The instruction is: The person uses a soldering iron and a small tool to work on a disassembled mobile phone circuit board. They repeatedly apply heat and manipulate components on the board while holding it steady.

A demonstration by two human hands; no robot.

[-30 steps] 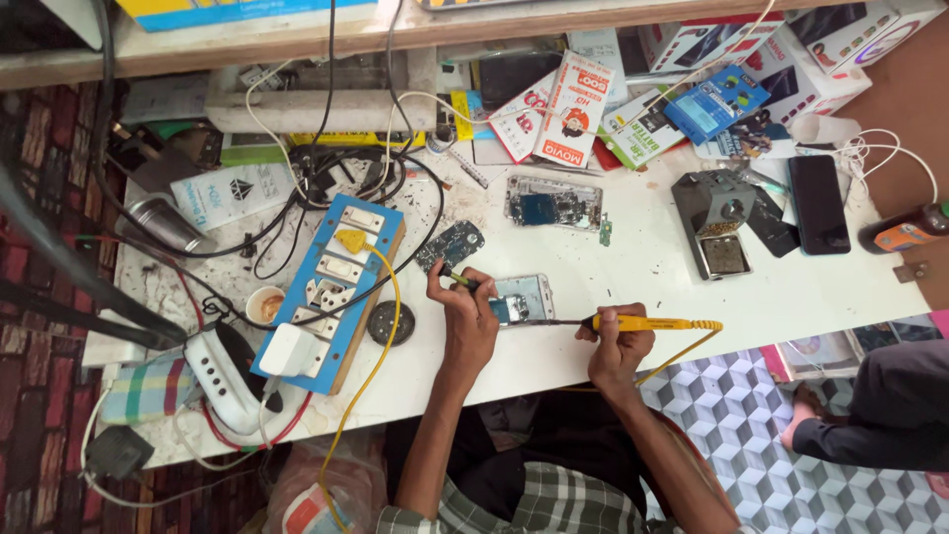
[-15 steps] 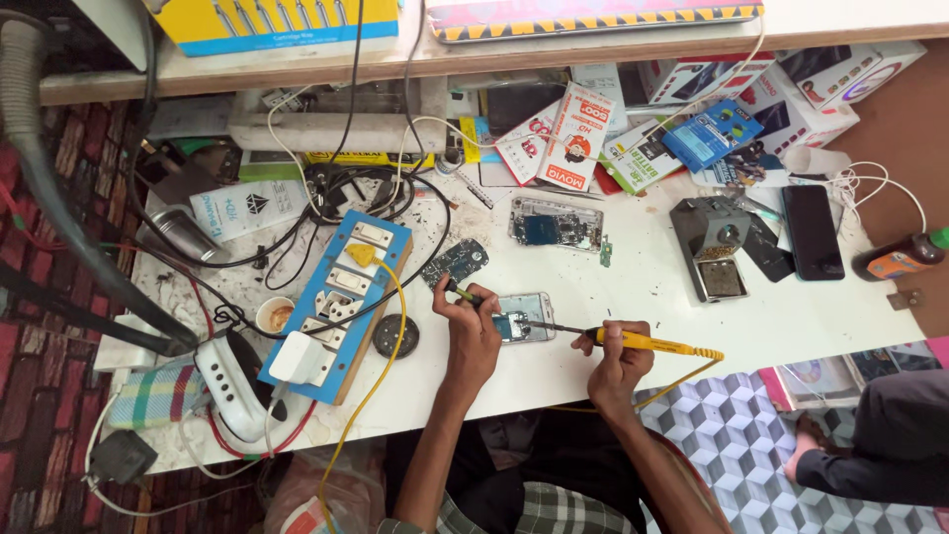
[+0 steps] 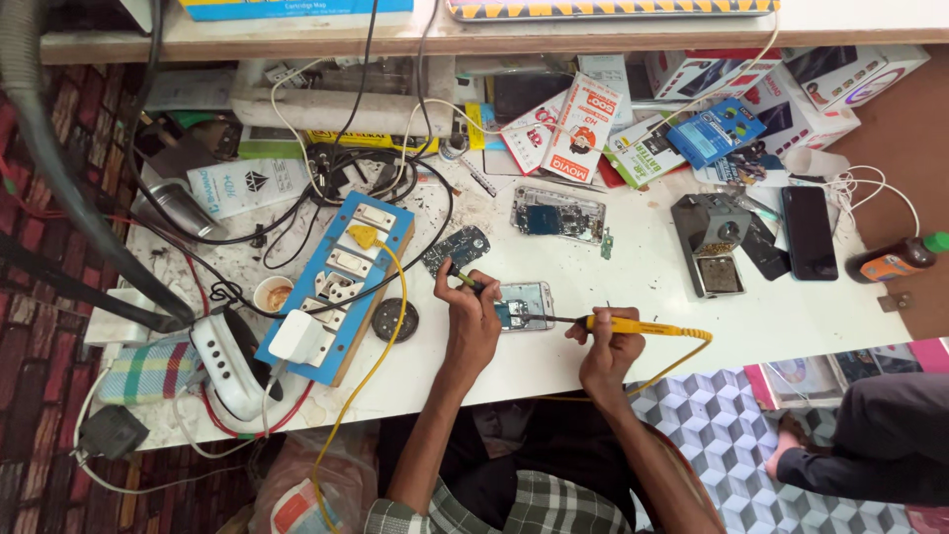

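Under our two grips, on the white table (image 3: 692, 326), lies an opened phone (image 3: 522, 306). Our left hand (image 3: 473, 321) is closed on thin tweezers (image 3: 465, 281), tips at the phone's left edge. Our right hand (image 3: 605, 354) grips a yellow soldering iron (image 3: 633, 325), tip on the phone's board. Left of the left grip: a blue socket board (image 3: 336, 287), a loose circuit board (image 3: 457, 247).
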